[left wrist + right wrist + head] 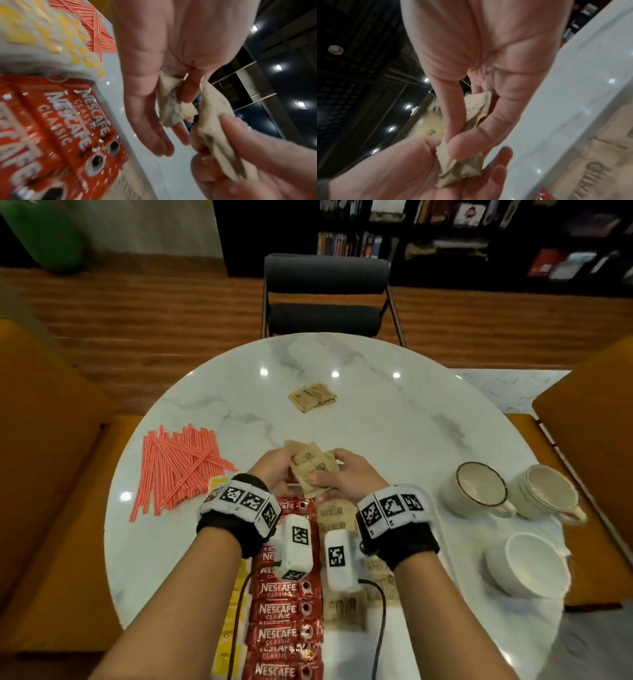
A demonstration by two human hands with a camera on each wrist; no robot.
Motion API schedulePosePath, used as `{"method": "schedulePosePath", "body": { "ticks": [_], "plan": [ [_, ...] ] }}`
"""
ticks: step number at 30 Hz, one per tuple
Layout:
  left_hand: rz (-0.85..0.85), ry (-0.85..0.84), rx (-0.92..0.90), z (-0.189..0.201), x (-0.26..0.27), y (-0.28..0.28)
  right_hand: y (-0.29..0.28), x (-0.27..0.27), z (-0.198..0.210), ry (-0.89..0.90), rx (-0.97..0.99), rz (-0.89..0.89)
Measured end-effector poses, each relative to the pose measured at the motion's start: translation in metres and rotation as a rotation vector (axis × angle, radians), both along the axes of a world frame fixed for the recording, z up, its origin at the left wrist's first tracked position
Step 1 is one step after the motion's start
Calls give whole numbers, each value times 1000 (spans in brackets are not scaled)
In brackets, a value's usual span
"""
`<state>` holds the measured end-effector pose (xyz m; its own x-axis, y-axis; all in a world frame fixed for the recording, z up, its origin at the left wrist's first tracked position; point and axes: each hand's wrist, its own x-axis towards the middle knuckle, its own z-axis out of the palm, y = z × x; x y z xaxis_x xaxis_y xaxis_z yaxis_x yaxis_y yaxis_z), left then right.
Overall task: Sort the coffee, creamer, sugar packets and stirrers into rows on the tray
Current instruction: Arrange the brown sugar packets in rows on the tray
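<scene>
A: What did your hands hold at this moment?

B: Both held one bunch of brown sugar packets (313, 470) raised above the round marble table (394, 419). Your left hand (274, 470) cupped the bunch's left side, fingers curled round it. Your right hand (346, 477) pinched the nearer right corner between thumb and forefinger; the right wrist view confirmed that pinch.

A: And the containers?

B: The tray (109, 94) lay directly beneath your wrists, its white rim visible in the left wrist view. It held a column of red Nescafe coffee sachets (284, 611) under your left wrist, overlapping one another. Just left of them lay yellow packets (233, 611), their labelling too blurred to read. Under your right wrist lay more brown packets (342, 607) in a column.

A: Anything else?

B: Three white cups (479, 487) stood to the right of your right hand, well apart from it; whether they held anything could not be told. A loose heap of red stirrers (178, 467) lay on the table left of your left hand. A small pile of brown packets (311, 397) lay beyond the grip, near the table's middle.
</scene>
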<state>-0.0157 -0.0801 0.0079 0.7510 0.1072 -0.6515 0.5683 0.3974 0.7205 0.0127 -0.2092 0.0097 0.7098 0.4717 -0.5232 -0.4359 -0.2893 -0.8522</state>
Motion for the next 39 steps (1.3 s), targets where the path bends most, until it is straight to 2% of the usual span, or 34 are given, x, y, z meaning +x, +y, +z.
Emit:
{"method": "schedulePosePath", "body": {
  "ticks": [3,5,11,14,17,26,30,36,39],
  "plan": [
    [-42,-28,-219,9,-20,-9,-8,-24,4,-43,-21,-40],
    [-68,-47,-293,13,-34,-14,-12,-37,5,-72,-36,-53],
    [-189,-123,-291,10,-63,-24,-19,-69,8,-267,-231,-58],
    [-214,-94,-310,4,-73,-23,-25,-83,9,-387,-362,-98],
    [-243,-61,-275,1,-82,-26,-34,-93,6,-435,-395,-139],
    [-484,-46,-68,-7,-96,-38,-72,-109,-9,-228,-305,-159],
    [-479,-79,-79,-9,-97,-49,-91,-105,-7,-139,-214,-228],
    [-543,-45,31,-11,-97,-71,-118,-107,-12,-85,-241,-101],
    [-445,-28,-1,-10,-97,-73,-131,-109,-18,-66,-281,-108]
  ]
}}
